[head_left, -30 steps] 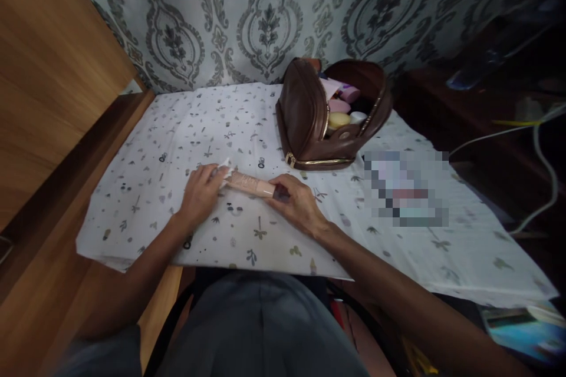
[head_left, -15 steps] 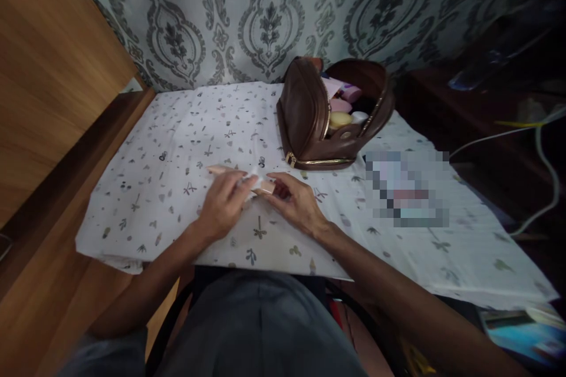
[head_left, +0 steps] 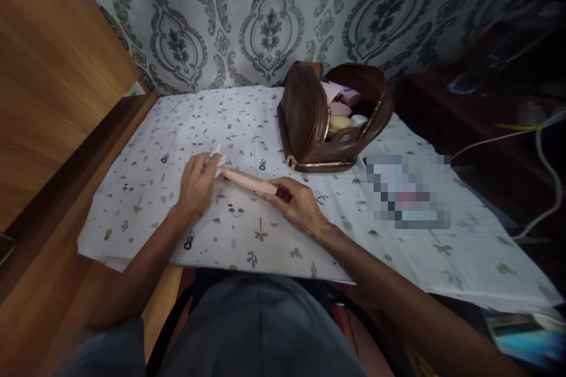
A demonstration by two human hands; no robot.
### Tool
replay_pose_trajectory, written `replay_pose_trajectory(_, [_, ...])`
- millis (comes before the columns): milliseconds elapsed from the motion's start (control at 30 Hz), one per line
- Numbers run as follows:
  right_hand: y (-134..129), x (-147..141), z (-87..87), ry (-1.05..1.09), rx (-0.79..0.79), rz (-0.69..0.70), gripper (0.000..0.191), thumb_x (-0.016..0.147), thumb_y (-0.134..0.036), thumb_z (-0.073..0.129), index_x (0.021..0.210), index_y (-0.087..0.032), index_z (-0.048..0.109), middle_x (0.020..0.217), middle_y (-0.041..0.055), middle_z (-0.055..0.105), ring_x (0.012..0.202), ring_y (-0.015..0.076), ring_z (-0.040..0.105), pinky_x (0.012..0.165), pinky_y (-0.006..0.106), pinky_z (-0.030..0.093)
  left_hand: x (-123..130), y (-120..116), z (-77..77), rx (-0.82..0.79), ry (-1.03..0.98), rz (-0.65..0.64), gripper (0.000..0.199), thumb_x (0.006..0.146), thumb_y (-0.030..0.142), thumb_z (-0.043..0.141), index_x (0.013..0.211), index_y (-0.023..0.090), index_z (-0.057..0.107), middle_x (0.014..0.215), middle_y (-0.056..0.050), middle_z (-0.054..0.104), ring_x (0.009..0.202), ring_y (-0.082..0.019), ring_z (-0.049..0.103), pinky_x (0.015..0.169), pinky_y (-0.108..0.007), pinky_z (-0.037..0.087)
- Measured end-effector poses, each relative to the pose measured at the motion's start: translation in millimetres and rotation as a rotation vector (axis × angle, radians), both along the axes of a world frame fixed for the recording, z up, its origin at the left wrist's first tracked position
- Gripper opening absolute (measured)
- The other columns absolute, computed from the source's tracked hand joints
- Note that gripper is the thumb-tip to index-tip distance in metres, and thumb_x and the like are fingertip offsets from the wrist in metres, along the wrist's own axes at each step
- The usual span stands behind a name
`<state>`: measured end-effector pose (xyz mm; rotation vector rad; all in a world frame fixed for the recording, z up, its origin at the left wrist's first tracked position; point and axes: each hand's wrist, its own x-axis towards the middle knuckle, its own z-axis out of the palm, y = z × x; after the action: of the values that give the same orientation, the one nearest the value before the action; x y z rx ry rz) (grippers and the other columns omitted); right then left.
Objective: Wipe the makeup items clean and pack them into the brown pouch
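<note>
The peach tube (head_left: 248,181) lies between the two hands, just over the patterned surface (head_left: 247,235), its long axis running from about ten o'clock at the far end to four o'clock at the near one. The right hand (head_left: 294,200) is the nearer, being on the tube itself: its grip pinches the four o'clock end between thumb and fingers, which hide most of that end, so the body points away from this grip toward ten o'clock. The left hand (head_left: 198,181) sits off the opposite end, at about nine o'clock from the tube's middle, its fingers curled on a crumpled white wipe (head_left: 219,159). The wipe is right by the tube's tip; whether they touch, I cannot tell. Measured from the tube, the unzipped brown bag (head_left: 304,112), with pink and yellow items inside, stands at two o'clock, well clear of both hands. A pixelated patch lies at three o'clock from the right hand, its contents unreadable.
</note>
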<state>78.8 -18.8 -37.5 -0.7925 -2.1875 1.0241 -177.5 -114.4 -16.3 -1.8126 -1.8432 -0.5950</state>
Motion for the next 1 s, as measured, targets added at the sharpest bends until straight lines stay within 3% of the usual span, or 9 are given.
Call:
replay_pose_trajectory(100, [0.6,0.2,0.5,0.006,0.008,-0.012,0.023,0.090,-0.035,0.064,0.106,-0.020,0.069,0.079,0.0023,0.065,0.068,0.0163,0.059,0.064,0.028,0.047,-10.6,-0.4,3.5,0.063,-0.090,0.031,0.034,0.102,0.023,0.039,0.127,0.020,0.062,0.114,-0.012,0.059,0.105,-0.025,0.055,0.089,-0.040,0.049])
replay_pose_trajectory(167, [1.2,0.1,-0.7,0.011,0.016,-0.015,0.022,0.089,-0.033,0.064,0.106,-0.020,0.069,0.081,0.0028,0.065,0.070,0.0166,0.059,0.064,0.028,0.047,-1.7,-2.1,6.3,0.113,-0.129,-0.003,0.034,0.102,0.025,0.040,0.128,0.020,0.061,0.113,-0.012,0.058,0.106,-0.025,0.055,0.088,-0.039,0.050])
replay_pose_trajectory(400, [4.2,-0.4,-3.7,0.059,-0.001,-0.010,0.014,0.087,-0.030,0.064,0.093,-0.018,0.069,0.084,0.0037,0.063,0.071,0.0160,0.057,0.069,0.029,0.048,83.3,-9.9,3.6,0.064,-0.012,-0.368,0.039,0.099,0.012,0.043,0.136,0.016,0.053,0.116,-0.014,0.061,0.109,-0.024,0.057,0.093,-0.039,0.051])
replay_pose_trajectory(500, [4.5,1.2,-1.8,0.071,-0.063,0.027,0.016,0.087,-0.032,0.061,0.088,-0.018,0.067,0.081,0.0031,0.064,0.070,0.0154,0.057,0.068,0.028,0.048,96.3,-7.2,-1.3,-0.019,0.032,-0.368,0.037,0.099,0.012,0.043,0.134,0.014,0.054,0.115,-0.015,0.062,0.108,-0.025,0.057,0.093,-0.040,0.051])
replay_pose_trajectory(667, [1.8,2.1,3.6,0.047,-0.072,0.046,0.028,0.094,-0.038,0.054,0.108,-0.017,0.067,0.085,0.0042,0.069,0.073,0.0172,0.061,0.069,0.029,0.048,67.3,2.7,-1.1,-0.109,-0.002,-0.220,0.040,0.099,0.013,0.037,0.134,0.014,0.056,0.117,-0.017,0.059,0.107,-0.027,0.055,0.094,-0.045,0.049])
replay_pose_trajectory(867, [1.9,2.0,3.8,0.044,0.049,0.027,0.026,0.097,-0.028,0.048,0.109,-0.020,0.069,0.100,0.0091,0.071,0.090,0.0224,0.065,0.082,0.036,0.051,13.8,9.8,-6.6,-0.124,-0.100,-0.017,0.034,0.100,0.018,0.040,0.126,0.017,0.061,0.114,-0.012,0.059,0.103,-0.025,0.054,0.090,-0.040,0.050])
replay_pose_trajectory(1000, [2.9,2.3,-1.9,0.035,0.056,0.021,0.026,0.091,-0.031,0.062,0.113,-0.019,0.069,0.095,0.0071,0.066,0.080,0.0196,0.063,0.076,0.033,0.053,-4.1,8.2,-15.9,-0.172,-0.225,0.047,0.034,0.100,0.021,0.041,0.126,0.018,0.062,0.112,-0.010,0.058,0.103,-0.024,0.054,0.089,-0.039,0.050])
